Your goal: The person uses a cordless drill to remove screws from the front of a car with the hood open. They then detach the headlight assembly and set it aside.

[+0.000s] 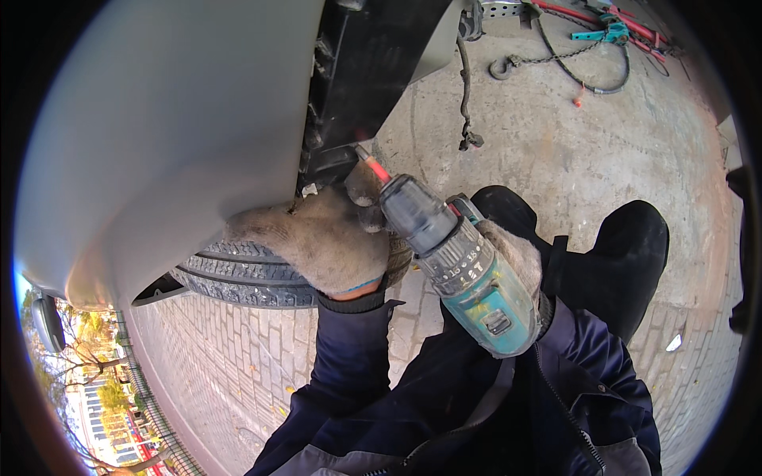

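Pale concrete floor point(548, 131) meets brick paving point(238, 357) beside a grey vehicle panel point(175, 119) and a tyre point(246, 278), a chain hook point(502, 69) lying farther off. The teal drill point(486, 297) is held before the torso, its long axis slanting, red bit point(375, 165) aimed up-left at a black panel's point(373, 71) lower end. The gloved right hand point(517, 258) wraps its grip; the gloved left hand point(325, 238) curls by the bit, whether gripping anything I cannot tell
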Tool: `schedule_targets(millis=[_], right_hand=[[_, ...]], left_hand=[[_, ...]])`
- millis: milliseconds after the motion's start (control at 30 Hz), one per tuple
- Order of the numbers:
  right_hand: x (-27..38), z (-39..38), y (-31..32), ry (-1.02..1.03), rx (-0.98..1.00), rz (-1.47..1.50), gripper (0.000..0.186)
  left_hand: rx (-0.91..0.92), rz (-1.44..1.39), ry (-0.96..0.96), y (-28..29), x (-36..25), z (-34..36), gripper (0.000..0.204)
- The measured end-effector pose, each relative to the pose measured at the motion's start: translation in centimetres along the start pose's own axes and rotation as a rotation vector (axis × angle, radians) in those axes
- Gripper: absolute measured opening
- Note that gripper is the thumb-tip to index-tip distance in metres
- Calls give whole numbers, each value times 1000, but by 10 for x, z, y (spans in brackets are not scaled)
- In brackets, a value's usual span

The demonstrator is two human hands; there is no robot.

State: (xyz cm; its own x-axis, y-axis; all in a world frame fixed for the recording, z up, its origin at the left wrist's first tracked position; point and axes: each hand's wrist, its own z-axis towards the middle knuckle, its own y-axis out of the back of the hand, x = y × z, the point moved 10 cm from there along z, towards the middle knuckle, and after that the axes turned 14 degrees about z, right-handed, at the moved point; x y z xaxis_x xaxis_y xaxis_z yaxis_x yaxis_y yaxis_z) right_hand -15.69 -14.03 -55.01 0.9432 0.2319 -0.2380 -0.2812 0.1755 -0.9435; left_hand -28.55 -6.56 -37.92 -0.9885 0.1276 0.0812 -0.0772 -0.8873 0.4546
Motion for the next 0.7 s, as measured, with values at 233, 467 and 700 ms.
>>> schedule_targets(millis=[233,467,700], right_hand=[[-11,0,-4,-15,-110,287,42],[8,-3,5,95,-173,-518,44],[9,-8,-18,226,-233,-967,48]], left_hand=[[161,-25,-18,-16,9,-9,113],[56,-181,76,-7,13,-13,129],[-83,-217,88,18,-1,3,119]])
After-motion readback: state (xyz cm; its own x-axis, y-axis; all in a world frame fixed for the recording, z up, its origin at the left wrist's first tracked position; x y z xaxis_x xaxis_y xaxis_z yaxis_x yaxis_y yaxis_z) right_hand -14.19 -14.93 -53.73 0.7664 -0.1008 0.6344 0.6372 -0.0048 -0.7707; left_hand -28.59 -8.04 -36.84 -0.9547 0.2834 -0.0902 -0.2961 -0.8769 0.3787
